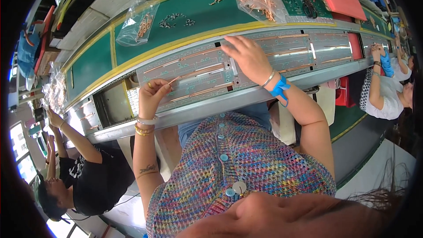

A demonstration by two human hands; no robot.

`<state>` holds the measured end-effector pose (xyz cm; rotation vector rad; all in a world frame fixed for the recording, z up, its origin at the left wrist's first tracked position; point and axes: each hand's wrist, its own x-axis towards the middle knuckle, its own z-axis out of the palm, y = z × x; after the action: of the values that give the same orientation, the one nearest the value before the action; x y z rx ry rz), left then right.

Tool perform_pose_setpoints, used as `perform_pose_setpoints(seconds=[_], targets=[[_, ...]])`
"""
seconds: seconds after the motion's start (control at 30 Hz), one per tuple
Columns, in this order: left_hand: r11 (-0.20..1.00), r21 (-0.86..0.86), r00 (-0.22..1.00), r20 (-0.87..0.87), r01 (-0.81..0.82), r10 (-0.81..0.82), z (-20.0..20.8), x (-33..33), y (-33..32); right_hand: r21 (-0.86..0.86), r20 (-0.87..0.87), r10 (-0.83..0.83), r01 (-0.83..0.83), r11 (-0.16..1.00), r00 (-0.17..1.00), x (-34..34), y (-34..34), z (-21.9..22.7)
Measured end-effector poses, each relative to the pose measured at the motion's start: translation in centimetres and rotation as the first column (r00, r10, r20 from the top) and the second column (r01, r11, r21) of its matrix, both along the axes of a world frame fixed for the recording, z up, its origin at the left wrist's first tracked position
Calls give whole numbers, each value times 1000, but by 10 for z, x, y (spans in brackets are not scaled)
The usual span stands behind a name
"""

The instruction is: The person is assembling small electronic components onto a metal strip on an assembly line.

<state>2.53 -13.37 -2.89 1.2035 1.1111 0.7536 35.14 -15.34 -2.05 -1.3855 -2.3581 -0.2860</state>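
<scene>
Multicoloured knitted top (260, 150), nearest the head camera. Beyond, the left hand (152, 96) pinches a thin copper-coloured rod (175, 80) over a flat grey patterned panel (194, 83); the right hand (249, 59), farther right, has its grip loosely spread. Apparent step: positioning the rod; the next move calls for careful alignment.

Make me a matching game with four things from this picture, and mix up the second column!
Things:
1. left hand
2. scissors
3. blue band
4. loose silvery pieces

Clues:
A. dark handles, lying at the far side
B. between two clear plastic bags
C. pinching a thin copper-coloured piece
D. around the right arm, near the wrist

Right pairs: 1-C, 2-A, 3-D, 4-B
</scene>
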Motion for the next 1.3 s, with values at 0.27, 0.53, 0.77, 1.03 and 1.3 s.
perform_pose_setpoints(seconds=[0.27,0.53,0.77,1.03,1.3], targets=[[985,166,973,-233,41,-2,5,37,-23,-17,-151,-496,499,866,855,81,55,-5],[830,508,892,-451,229,31,18,91,-25,131,215,-413,393,910,885,100,86,-4],[698,610,818,-572,375,60,6,115,-21,122,-133,-183,199,972,974,67,58,14],[665,607,767,-637,436,78,5,118,-20,-173,-495,-220,153,973,841,34,28,19],[612,566,636,-761,553,129,3,122,-21,-318,-467,-129,-29,948,875,8,-17,19]])
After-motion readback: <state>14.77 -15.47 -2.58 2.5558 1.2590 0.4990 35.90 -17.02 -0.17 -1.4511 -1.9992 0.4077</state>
